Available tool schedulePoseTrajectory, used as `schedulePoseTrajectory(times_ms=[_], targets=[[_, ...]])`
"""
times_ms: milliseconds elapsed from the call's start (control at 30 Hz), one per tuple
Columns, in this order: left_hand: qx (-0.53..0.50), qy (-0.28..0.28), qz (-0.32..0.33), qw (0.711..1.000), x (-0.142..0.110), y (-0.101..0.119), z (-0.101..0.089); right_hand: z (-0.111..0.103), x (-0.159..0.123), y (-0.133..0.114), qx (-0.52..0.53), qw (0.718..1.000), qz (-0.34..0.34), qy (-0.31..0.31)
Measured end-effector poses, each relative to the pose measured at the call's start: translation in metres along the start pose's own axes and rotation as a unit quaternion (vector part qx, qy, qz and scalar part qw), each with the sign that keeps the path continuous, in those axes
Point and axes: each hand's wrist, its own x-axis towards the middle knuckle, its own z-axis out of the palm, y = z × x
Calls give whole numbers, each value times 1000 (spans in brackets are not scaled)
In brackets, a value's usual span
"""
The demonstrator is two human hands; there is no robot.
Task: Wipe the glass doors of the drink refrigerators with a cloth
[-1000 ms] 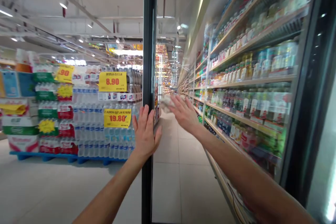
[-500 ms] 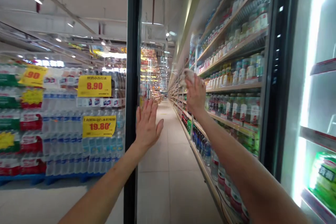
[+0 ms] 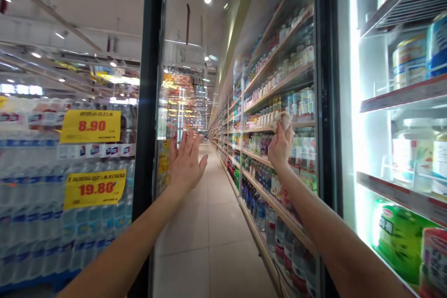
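Before me stands a glass door (image 3: 195, 260) in a dark frame (image 3: 148, 102), swung out from a lit drinks fridge. My left hand (image 3: 186, 160) lies flat on the glass near the door's left edge, fingers spread, holding nothing. A pale, crumpled cloth (image 3: 283, 121) is in my right hand (image 3: 280, 145), pressed to the glass on the right side of the pane. The fingers close over the cloth and hide part of it. Rows of bottles on shelves show in the glass behind my right hand.
Fridge shelves (image 3: 401, 195) at the right hold bottles, cans and a green pack (image 3: 401, 233). On the left, stacked water bottles (image 3: 38, 228) carry yellow price signs (image 3: 91, 125). Tiled floor (image 3: 185, 270) appears through the pane.
My right hand has moved right and a little down across the glass with the cloth. My left hand stays flat on the door. The view has turned right, showing more of the fridge.
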Motion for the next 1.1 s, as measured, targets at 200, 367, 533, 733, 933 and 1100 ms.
schedulePoseTrajectory(times_ms=[200,367,533,733,933,1100], targets=[[-16,4,36,999,10,11,10,-15,-32,11,18,976,-181,-123],[-24,0,34,999,9,11,10,-31,-11,85,-46,995,88,-5],[-19,0,37,999,8,13,11,-27,-36,68,-24,998,44,-25],[-17,-18,54,998,2,18,12,-26,-48,42,11,985,-127,-119],[-8,-22,77,997,-14,32,18,-38,-34,85,-38,998,57,3],[-5,-32,105,994,-30,49,23,-35,-94,31,13,987,-110,-118]])
